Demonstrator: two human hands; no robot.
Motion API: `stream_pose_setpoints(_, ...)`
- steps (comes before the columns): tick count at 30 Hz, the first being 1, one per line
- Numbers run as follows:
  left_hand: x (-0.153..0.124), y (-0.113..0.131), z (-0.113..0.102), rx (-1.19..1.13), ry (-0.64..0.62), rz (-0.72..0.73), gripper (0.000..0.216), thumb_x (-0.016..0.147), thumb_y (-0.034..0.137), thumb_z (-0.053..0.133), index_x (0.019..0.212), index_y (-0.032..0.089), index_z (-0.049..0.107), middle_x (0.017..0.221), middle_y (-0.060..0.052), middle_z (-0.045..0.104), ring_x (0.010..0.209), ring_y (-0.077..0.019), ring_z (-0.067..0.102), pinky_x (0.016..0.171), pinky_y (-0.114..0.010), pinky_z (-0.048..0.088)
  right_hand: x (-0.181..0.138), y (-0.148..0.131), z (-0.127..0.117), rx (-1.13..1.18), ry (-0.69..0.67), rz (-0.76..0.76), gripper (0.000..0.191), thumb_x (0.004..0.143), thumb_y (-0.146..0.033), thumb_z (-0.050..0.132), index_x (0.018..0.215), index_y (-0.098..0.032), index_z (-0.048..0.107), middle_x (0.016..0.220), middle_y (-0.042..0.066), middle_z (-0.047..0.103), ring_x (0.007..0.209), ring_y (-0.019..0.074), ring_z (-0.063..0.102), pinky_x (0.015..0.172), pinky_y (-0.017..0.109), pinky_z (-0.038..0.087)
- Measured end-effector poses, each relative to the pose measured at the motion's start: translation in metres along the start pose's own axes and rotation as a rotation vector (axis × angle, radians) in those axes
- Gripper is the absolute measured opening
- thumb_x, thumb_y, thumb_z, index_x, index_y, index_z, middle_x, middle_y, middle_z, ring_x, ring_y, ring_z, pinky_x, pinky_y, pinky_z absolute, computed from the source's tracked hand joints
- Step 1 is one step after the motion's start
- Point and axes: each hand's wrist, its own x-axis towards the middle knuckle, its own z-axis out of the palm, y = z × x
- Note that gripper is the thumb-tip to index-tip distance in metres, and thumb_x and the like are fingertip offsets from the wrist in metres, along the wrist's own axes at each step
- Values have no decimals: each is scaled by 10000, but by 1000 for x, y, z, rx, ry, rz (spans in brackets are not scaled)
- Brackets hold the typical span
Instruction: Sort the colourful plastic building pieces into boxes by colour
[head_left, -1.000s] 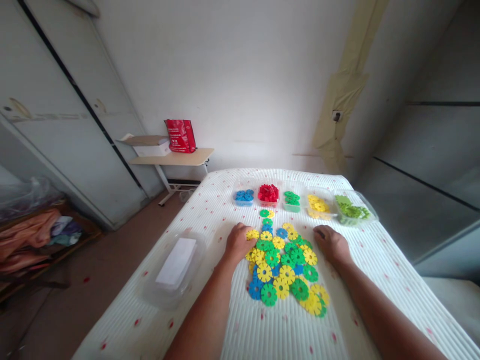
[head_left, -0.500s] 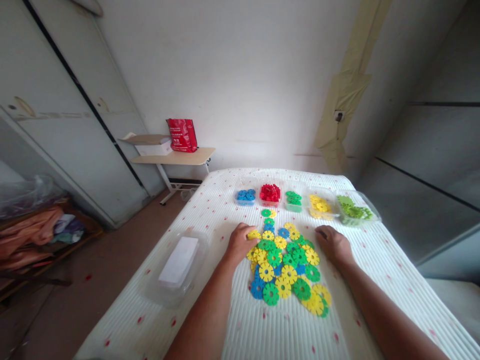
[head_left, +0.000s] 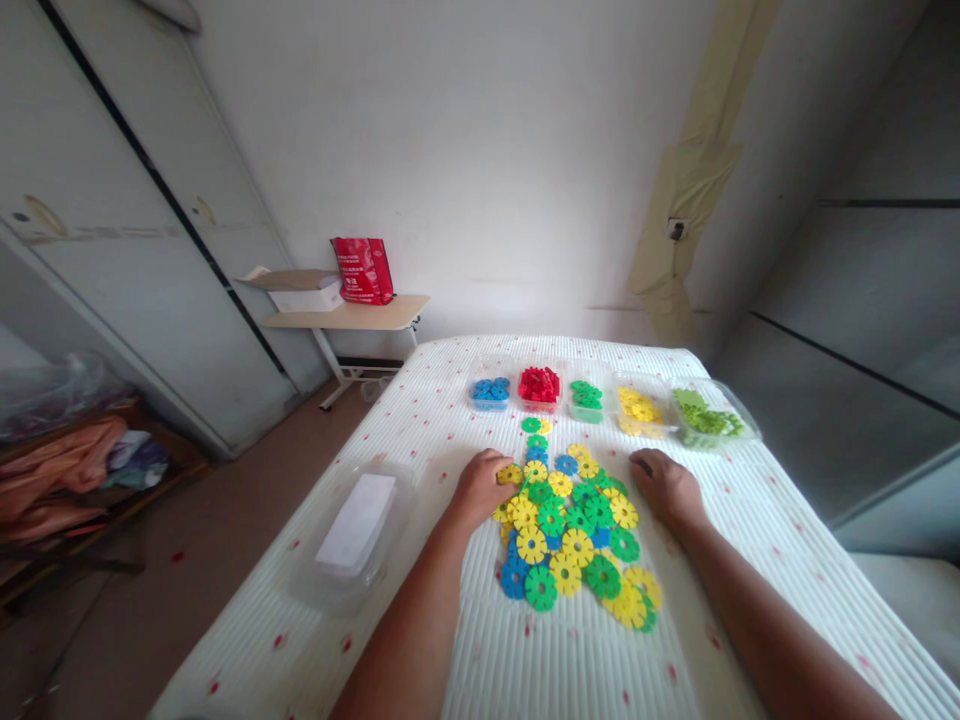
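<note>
My left hand (head_left: 482, 488) rests at the left edge of a pile of notched plastic discs (head_left: 577, 547) in yellow, green and blue. Its thumb and fingers are closed on a yellow disc (head_left: 511, 474). Right beside that disc lies another yellow disc (head_left: 535, 471), with a thin green edge showing next to it. On the other side of the pile, my right hand (head_left: 667, 485) lies curled on the tablecloth, apart from the discs. What its fingers hold, if anything, is hidden. A short row of green, yellow and blue discs (head_left: 537, 442) runs away from the pile's far end.
Along the back stand clear tubs of blue discs (head_left: 491, 392), red pieces (head_left: 540, 387), green discs (head_left: 586, 398), yellow pieces (head_left: 640, 407) and light green pieces (head_left: 709, 415). A clear lid with white paper (head_left: 358, 524) lies left. A side table (head_left: 360, 313) holds a red bag (head_left: 363, 270).
The yellow disc in my left hand has turned and shows more of its face. Green discs beside it have shifted, one now edge-on. My right hand has stayed in place.
</note>
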Motion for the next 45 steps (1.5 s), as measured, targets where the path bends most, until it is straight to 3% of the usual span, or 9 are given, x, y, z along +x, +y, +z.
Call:
stream_pose_setpoints(11,1,1,7,90,48,-7,395,644,151,613,1037,173,648,984,-64,648,951,-194,581,892,-306,446,0,0,0,17,1,-7,230,807,-285,434,865,-210,644,902,39,665,736,156,593,628,245,409)
stream_pose_setpoints(17,-1,-1,9,-55,146,-54,446,629,131,619,1070,198,602,956,-21,631,860,-152,579,820,-277,472,0,1,0,33,14,1,223,801,-294,442,849,-222,648,892,32,671,740,157,605,630,241,420)
stream_pose_setpoints(21,-4,6,5,-144,234,-7,523,632,108,597,1147,191,548,975,-29,610,867,-146,559,805,-264,472,0,-5,-5,63,13,13,228,792,-285,434,829,-220,650,875,38,676,747,166,611,653,253,437)
stream_pose_setpoints(26,-10,27,3,-200,253,80,664,644,115,592,1279,215,426,992,-25,590,870,-139,545,840,-270,460,0,-49,-16,379,-13,-42,279,810,-358,429,842,-199,655,874,62,685,787,197,621,726,304,465)
stream_pose_setpoints(32,-19,51,10,-195,199,168,749,679,104,576,1362,251,308,1049,-46,577,966,-171,540,883,-310,451,0,-114,-16,706,-305,-110,287,803,-418,495,807,-193,674,749,12,666,691,151,585,630,249,455)
stream_pose_setpoints(38,-21,58,17,-182,196,261,745,689,87,567,1367,247,304,1054,-52,564,982,-171,537,900,-304,449,-3,-124,-5,860,-380,47,238,721,-400,582,740,-167,628,594,-27,576,508,93,481,455,204,370)
stream_pose_setpoints(41,-18,52,12,-193,198,241,718,689,109,578,1351,248,337,1089,-54,562,994,-169,537,889,-295,460,7,-111,-20,771,-282,33,248,740,-408,560,727,-168,616,578,-23,571,510,98,480,472,213,370)
stream_pose_setpoints(45,-11,22,1,-191,307,121,460,743,131,510,1194,221,519,1036,-47,601,940,-153,563,850,-282,475,44,-78,-50,434,47,6,290,790,-413,501,793,-166,653,683,29,648,598,134,536,567,251,408)
